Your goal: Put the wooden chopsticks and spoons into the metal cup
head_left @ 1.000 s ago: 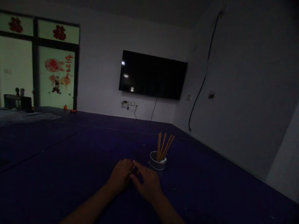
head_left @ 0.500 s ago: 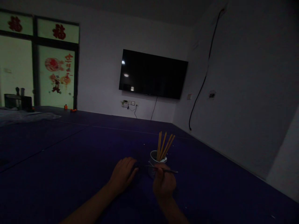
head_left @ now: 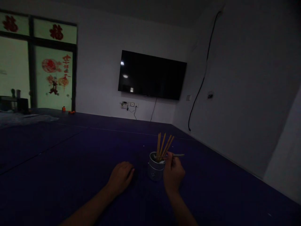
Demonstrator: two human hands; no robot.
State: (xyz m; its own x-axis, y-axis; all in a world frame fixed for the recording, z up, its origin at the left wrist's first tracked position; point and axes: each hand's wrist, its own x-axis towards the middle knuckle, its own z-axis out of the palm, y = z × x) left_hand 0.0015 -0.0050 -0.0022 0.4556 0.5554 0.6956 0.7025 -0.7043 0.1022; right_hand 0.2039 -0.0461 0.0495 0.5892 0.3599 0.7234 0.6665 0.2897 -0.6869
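My right hand (head_left: 174,172) pinches a thin, straight stick (head_left: 178,155) between thumb and fingers, at the right side of a grey cylindrical pot (head_left: 155,172). The stick lies nearly level, its slender left end over the pot's mouth; its exact kind is too dim to make out. Several yellowish wooden sticks (head_left: 162,146), like chopsticks, stand leaning in the pot beside something whitish. To the left of the pot, and apart from it, my left hand (head_left: 121,177) rests palm down on the dark blue tabletop (head_left: 94,157), thumb slightly off the fingers, holding nothing visible.
Crumpled clear plastic (head_left: 25,120) and a dark container (head_left: 14,103) lie at the far left. Small orange objects (head_left: 63,109) sit near the back edge. A television (head_left: 152,75) hangs on the wall, and a black cable (head_left: 202,83) runs down the right wall.
My right hand has risen and moved right, bringing the stick from in front of the pot up to its rim. My left hand has drawn slightly left and back, away from the pot.
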